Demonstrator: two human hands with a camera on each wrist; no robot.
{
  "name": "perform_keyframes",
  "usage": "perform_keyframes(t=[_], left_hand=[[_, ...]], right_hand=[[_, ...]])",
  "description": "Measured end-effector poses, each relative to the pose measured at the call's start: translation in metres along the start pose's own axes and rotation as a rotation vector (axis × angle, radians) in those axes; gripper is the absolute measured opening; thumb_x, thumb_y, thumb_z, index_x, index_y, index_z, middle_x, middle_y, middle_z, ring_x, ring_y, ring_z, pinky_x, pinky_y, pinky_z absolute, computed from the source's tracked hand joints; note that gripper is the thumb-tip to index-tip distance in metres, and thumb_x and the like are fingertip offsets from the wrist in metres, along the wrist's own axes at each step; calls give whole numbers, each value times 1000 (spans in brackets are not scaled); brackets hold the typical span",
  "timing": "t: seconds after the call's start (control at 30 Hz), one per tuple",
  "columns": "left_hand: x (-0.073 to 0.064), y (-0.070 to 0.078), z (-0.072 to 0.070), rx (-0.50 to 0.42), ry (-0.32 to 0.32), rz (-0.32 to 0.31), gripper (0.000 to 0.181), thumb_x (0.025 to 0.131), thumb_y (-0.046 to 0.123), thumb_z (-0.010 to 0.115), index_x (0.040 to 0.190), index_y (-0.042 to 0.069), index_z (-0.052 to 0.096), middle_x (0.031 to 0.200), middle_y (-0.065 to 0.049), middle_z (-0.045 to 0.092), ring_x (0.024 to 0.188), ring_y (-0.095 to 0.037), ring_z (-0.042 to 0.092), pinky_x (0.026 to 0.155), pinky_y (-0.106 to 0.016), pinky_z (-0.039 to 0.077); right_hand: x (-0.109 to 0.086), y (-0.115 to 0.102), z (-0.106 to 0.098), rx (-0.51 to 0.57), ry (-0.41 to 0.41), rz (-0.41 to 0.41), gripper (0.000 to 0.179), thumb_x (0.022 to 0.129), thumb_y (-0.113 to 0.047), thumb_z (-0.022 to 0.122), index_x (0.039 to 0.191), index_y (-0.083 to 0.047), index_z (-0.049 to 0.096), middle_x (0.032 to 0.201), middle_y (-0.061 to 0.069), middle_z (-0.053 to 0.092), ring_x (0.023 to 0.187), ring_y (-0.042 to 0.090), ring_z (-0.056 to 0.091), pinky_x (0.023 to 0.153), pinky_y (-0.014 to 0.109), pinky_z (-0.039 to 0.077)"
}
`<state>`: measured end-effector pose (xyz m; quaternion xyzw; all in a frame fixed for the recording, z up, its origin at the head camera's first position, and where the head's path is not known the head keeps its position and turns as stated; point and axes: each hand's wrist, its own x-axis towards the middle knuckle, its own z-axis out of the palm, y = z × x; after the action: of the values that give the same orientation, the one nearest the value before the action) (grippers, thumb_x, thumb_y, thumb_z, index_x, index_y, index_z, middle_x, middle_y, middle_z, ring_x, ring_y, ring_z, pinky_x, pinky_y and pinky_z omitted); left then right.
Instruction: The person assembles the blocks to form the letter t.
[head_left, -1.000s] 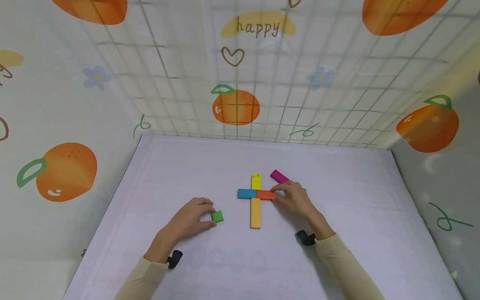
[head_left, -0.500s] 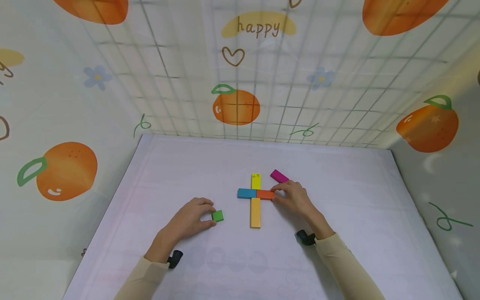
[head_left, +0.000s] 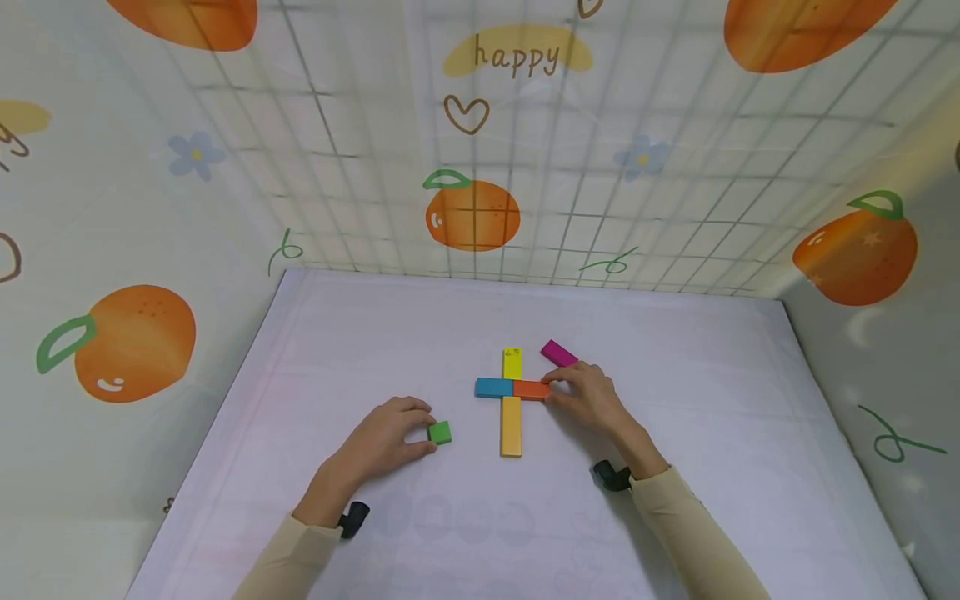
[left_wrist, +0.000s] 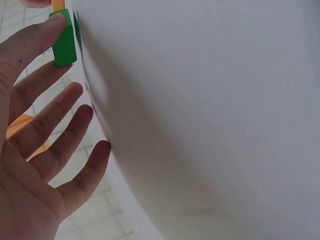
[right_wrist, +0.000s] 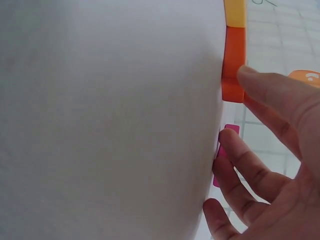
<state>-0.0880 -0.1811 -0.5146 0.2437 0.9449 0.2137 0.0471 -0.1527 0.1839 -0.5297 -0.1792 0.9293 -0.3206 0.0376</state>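
Observation:
Between thumb and index finger, my left hand (head_left: 384,435) pinches a small green block (head_left: 440,432) left of the other pieces. The left wrist view shows the thumb on the green block (left_wrist: 64,46), the remaining fingers spread below. My right hand (head_left: 592,397) pinches the outer end of an orange-red block (head_left: 531,390). That block meets a blue block (head_left: 492,387) end to end, forming a crossbar. A bright yellow block (head_left: 512,363) stands above their joint, and a longer amber block (head_left: 511,427) runs down below it.
A magenta block (head_left: 558,352) lies at a slant just beyond the right hand's fingers. The white tabletop (head_left: 360,333) is backed by a patterned curtain (head_left: 375,208) with printed oranges, which also hangs at both sides.
My left hand has shifted slightly right, and the green block has moved with it. The right hand and the cross of blocks have kept their places.

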Motion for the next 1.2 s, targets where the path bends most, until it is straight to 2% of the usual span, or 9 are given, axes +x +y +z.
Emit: perform_keyframes(t=[0.3,0.5,0.93,1.2], left_hand=[[1,8,2,4,-8,-5,36,82,36,84,112,17,75,125,1,64,117,-20,59,98,-38,49],[2,17,3,20,11,23,36,82,36,84,111,17,76,122,2,65,114,-19,60,96,-37,50],[3,35,17,24,-33,50,38,83,40,82,114,18,75,122,4,65,114,-16,59,95,-36,51],[6,48,19,20,-28,92,37,85,42,80,112,17,76,120,3,66,112,-17,60,93,-36,52]], right_hand=[[0,1,-1,-3,-1,3,24,88,-17,79,112,-19,76,108,6,65,102,28,54,85,49,44],[1,1,-1,-2,-9,20,24,88,-18,78,112,-20,76,109,5,64,102,27,53,85,48,42],[1,1,0,-2,3,10,25,87,-16,78,112,-19,76,108,6,64,102,27,54,85,49,43],[1,3,1,0,5,-1,24,88,-16,78,111,-19,76,107,5,64,101,27,53,84,48,43]])
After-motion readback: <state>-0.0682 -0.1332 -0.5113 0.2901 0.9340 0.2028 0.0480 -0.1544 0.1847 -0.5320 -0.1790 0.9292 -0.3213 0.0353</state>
